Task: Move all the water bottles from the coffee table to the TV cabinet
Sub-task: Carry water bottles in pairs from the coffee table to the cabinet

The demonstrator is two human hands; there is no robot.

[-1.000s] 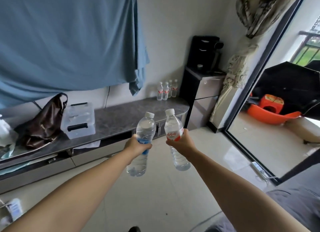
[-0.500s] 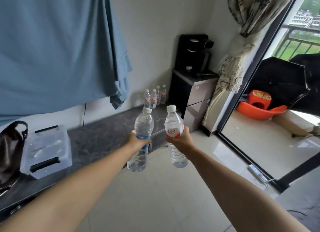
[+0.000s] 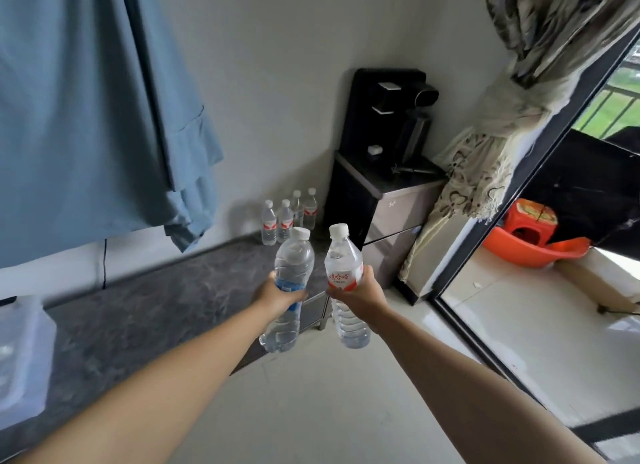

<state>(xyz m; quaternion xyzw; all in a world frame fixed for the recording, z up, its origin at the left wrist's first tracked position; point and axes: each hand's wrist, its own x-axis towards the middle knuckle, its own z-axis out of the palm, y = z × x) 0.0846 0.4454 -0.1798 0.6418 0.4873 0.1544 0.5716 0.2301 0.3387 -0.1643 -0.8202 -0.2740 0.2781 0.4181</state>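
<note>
My left hand [image 3: 277, 295] grips a clear water bottle with a blue label [image 3: 292, 263], held upright and slightly tilted over the right end of the TV cabinet's dark marbled top [image 3: 156, 311]. My right hand [image 3: 360, 292] grips a second bottle with a red and white label [image 3: 343, 259], upright, just past the cabinet's right edge above the floor. Several more red-labelled bottles [image 3: 285, 218] stand together at the cabinet's far right corner against the wall. The coffee table is out of view.
A clear plastic storage box [image 3: 20, 356] sits on the cabinet at the left edge. A blue cloth [image 3: 86, 117] hangs on the wall above. A black water dispenser [image 3: 388, 173] stands right of the cabinet, then a tied curtain [image 3: 485, 145] and a glass balcony door.
The view has closed in on the cabinet's right end and turned right; the brown bag has left the view. Both hands keep their bottles, now nearer the standing bottles.
</note>
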